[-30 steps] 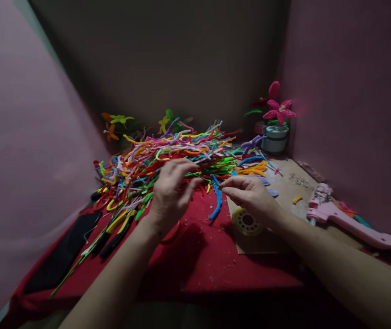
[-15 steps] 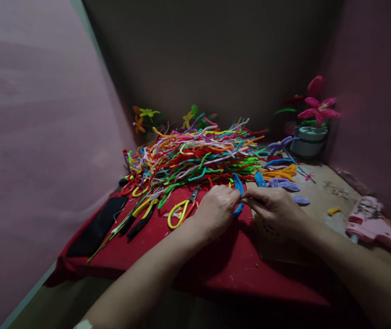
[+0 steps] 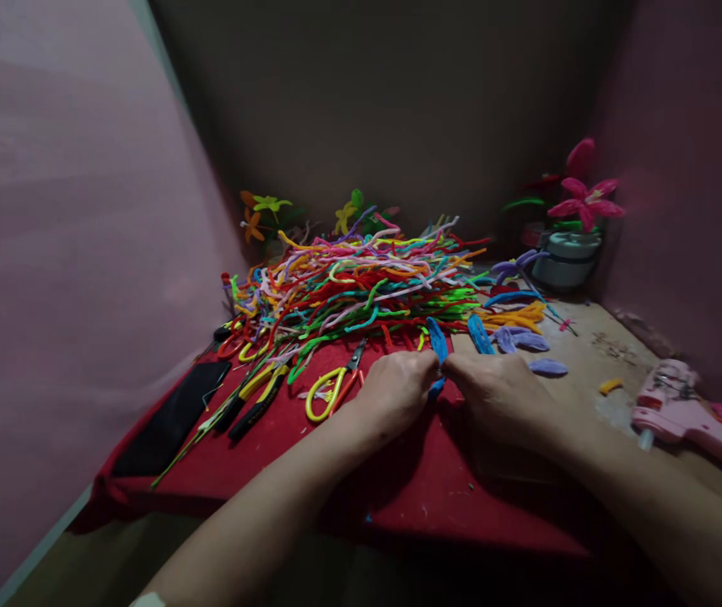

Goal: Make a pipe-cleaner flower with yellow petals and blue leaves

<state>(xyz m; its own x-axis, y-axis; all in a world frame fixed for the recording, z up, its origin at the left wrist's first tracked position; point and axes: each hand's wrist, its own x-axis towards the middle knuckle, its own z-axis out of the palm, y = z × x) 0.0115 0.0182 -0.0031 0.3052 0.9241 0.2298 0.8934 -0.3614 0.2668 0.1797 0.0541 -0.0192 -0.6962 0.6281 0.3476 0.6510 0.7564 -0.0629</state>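
Over the red cloth, my left hand point(image 3: 400, 386) and my right hand point(image 3: 497, 389) meet with fingers pinched at the middle of a blue pipe-cleaner petal point(image 3: 438, 340). One end of it sticks up between the hands, and its lower end shows just beneath my fingers. My fingertips hide the part that is gripped. A second blue petal point(image 3: 480, 334) lies right behind my right hand. Left of my left hand rest scissors with yellow and orange handles point(image 3: 329, 392).
Behind the hands spreads a big heap of coloured pipe cleaners point(image 3: 361, 282). Yellow-black pliers point(image 3: 260, 400) and a black phone-like slab point(image 3: 171, 417) lie left. Purple petals point(image 3: 547, 367), a pink glue gun point(image 3: 670, 413) and a pot point(image 3: 567, 260) with a pink flower are right.
My hands have drawn closer together on the blue petal, and the right hand has rolled so that its knuckles face up more. The view has shifted slightly.
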